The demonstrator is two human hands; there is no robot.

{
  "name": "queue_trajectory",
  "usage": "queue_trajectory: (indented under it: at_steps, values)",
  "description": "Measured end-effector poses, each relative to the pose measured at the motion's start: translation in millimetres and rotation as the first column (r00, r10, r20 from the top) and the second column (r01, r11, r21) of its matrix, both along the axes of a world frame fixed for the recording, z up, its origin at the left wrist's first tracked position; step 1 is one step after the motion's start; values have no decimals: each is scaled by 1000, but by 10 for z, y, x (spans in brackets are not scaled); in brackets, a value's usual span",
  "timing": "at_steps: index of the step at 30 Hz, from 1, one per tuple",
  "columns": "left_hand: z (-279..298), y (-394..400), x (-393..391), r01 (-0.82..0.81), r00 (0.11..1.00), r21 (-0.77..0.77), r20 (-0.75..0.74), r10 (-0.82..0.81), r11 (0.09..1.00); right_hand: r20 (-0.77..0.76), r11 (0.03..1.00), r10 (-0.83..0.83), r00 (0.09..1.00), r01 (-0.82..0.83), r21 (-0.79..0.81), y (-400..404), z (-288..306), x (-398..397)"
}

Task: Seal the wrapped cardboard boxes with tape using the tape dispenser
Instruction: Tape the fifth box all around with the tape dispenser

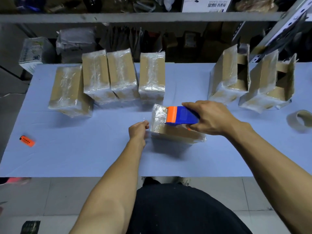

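A small cardboard box wrapped in clear film (170, 130) lies at the middle of the blue table (67, 162). My right hand (211, 118) grips the blue and orange tape dispenser (181, 115) and holds it on top of this box. My left hand (138, 130) is at the box's left side, its fingers pinching the free end of the clear tape. Several wrapped boxes (121, 75) stand in a row behind, at the back left.
Two wrapped boxes with open flaps (231, 76) (270, 85) stand at the back right. A spare tape roll (302, 119) lies at the right edge, an orange lighter (27, 141) at the left. Shelving with bags and cartons runs behind the table.
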State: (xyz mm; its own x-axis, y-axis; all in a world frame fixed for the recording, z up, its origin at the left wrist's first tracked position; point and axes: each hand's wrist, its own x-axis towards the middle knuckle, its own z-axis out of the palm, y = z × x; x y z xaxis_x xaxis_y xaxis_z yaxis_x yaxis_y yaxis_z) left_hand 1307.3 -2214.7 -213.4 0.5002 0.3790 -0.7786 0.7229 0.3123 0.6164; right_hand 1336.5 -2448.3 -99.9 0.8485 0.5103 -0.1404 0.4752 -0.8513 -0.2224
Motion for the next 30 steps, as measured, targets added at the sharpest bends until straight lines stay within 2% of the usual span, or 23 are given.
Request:
queue_trajectory:
  at_steps: [4,8,9,12,14,15,17,19,21,26,30]
  values:
    - [-158,-165,63,-85,994,-126,-85,74,988,6,999,-42,999,42,-8,37,-35,9]
    - [-168,-144,78,-56,981,-163,-193,23,985,26,999,-54,998,54,-4,8,-80,20]
    - [-180,-127,86,-9,982,-124,-188,-15,992,30,999,-53,998,53,-4,2,-85,24]
    - [-238,-25,121,97,992,131,-89,-85,987,22,998,-63,998,63,1,-7,-70,37]
    - [-192,2,178,119,990,142,56,-128,983,13,998,-63,998,63,1,-13,-77,45]
    - [-131,-21,212,184,975,131,105,-198,974,13,998,-63,998,63,-2,-11,-80,48]
    - [-28,-129,261,343,916,143,167,-364,928,19,998,-65,998,65,-8,0,-74,64]
    - [2,-243,270,432,857,231,198,-477,872,19,997,-77,997,77,-4,29,-65,77]
    - [-13,-311,247,439,825,342,214,-524,831,26,998,-66,997,66,-5,40,-70,85]
    - [4,-308,206,391,831,438,211,-515,810,1,999,-22,1000,22,-38,26,-42,89]
    - [35,-309,171,385,819,560,159,-552,733,-50,998,-60,997,59,-27,-171,-11,36]
